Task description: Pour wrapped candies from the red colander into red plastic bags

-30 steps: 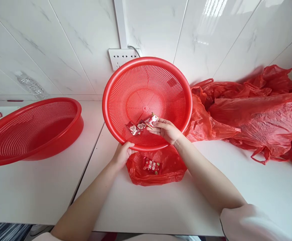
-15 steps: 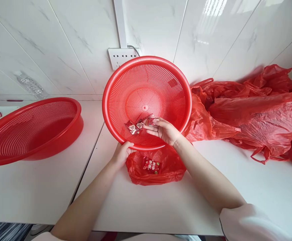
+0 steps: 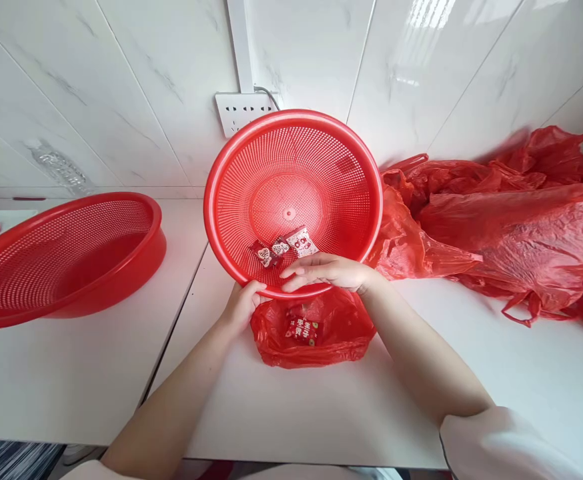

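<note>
My left hand (image 3: 244, 305) is closed on the near left rim of a red plastic colander (image 3: 292, 119), which is tilted so its inside faces me. Over the near rim reaches my right hand (image 3: 329, 270), palm down, its fingers stretched out and nothing visible in them. Just beyond its fingertips, a white-and-red snack packet (image 3: 301, 241) and two small dark red packets (image 3: 262, 254) lie on the colander's lower wall. Below the rim is an open red plastic bag (image 3: 316, 357), and inside it a red snack packet (image 3: 302, 330) shows.
Another red colander (image 3: 114, 290) rests tilted on the white table (image 3: 291, 413) at left. Crumpled red plastic bags (image 3: 511, 227) are heaped at right. Against the tiled wall are a power strip (image 3: 244, 110) and a clear plastic bottle (image 3: 61, 170).
My right hand has drawn back toward the near rim and turned palm down. The white-and-red packet, partly hidden by its fingers before, now lies uncovered in the colander. My left hand stays put.
</note>
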A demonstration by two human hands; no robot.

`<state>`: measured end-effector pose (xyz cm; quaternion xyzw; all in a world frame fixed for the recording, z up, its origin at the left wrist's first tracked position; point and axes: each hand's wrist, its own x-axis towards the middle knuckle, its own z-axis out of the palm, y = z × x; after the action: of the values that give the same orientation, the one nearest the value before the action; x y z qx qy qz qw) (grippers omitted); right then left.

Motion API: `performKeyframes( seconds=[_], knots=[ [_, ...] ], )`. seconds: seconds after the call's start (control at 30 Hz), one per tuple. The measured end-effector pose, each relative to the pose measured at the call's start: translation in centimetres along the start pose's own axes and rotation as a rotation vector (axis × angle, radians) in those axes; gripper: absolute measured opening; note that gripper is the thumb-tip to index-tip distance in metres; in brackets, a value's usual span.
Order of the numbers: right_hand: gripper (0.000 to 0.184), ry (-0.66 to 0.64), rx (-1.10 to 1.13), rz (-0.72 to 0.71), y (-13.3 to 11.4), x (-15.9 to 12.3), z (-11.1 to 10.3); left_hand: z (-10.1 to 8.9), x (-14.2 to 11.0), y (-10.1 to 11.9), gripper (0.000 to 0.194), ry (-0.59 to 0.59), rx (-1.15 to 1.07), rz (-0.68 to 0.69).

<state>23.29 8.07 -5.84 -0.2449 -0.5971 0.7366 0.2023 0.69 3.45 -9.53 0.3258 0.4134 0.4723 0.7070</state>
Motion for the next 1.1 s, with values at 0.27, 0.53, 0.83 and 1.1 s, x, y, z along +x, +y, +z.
performKeyframes(
  seconds=[0.27, 0.53, 0.83, 1.1],
  knots=[
    [0.041, 0.969, -1.025, -0.159, 2.9, 2.5, 0.2, -0.4, 0.0, -0.1, 0.039, -0.041, 0.068, 0.075],
    [0.076, 1.006, -1.302, 0.133, 4.5, 2.8, -0.4, -0.2, 0.0, -0.5, 0.042, -0.059, 0.048, 0.114],
    [0.028, 0.567, 0.276, -0.143, 2.6, 2.4, -1.6, -0.5, 0.4, 0.0, 0.032, 0.005, -0.020, 0.127],
    [0.032, 0.439, 0.373, -0.196, 2.0, 1.9, -0.8, -1.1, 0.8, 0.2, 0.032, 0.006, -0.010, 0.190]
  ],
)
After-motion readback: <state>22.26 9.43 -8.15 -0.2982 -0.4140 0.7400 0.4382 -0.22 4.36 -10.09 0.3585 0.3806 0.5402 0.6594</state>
